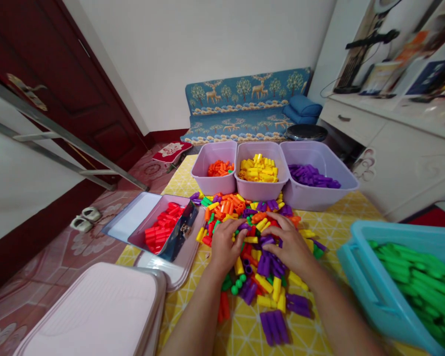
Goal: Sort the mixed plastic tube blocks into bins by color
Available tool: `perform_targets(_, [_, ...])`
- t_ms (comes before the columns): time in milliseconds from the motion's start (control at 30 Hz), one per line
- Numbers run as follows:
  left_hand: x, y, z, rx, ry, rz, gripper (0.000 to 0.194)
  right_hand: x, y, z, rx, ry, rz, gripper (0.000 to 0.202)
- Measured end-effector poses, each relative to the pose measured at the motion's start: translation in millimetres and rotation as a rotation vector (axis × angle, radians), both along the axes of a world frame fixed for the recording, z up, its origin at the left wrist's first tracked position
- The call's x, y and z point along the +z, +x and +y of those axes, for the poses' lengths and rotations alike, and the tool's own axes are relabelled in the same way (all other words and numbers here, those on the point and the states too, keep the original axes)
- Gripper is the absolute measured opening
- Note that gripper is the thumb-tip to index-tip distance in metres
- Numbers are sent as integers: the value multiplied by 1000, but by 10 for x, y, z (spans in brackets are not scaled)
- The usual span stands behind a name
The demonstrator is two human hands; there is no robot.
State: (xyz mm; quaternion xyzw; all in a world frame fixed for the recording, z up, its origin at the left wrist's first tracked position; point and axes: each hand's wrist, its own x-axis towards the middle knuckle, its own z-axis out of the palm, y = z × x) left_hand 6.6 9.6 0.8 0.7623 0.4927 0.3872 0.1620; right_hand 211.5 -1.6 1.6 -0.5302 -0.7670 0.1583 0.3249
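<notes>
A mixed pile of plastic tube-shaped pieces (267,284) in purple, yellow, orange, red and green lies on the table. On the pile's left side rests my left hand (224,244), its fingers bent and the thumb apart from them, near a purple piece. My right hand (289,242) reaches over the right side with fingers spread, close to orange, yellow and purple pieces. Neither hand visibly grips a piece. Behind the pile stand three lilac bins: one with orange pieces (220,168), one with yellow pieces (258,169), one with purple pieces (313,176).
Left of the pile, an open box (137,240) holds red pieces (165,227). Pale lids (92,311) lie stacked at the front left. A turquoise bin (371,287) with green pieces (419,277) stands at the right. Beyond the table are a blue sofa (241,118) and a metal ladder (70,148).
</notes>
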Motion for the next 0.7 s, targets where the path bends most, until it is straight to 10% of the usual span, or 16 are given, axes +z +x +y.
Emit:
perform_targets(400, [-54, 16, 8, 11, 3, 44, 29, 22, -19, 2, -112, 73, -180, 23])
perform_targets(700, [-51, 10, 8, -10, 14, 54, 24, 98, -83, -49, -163, 186, 83, 18])
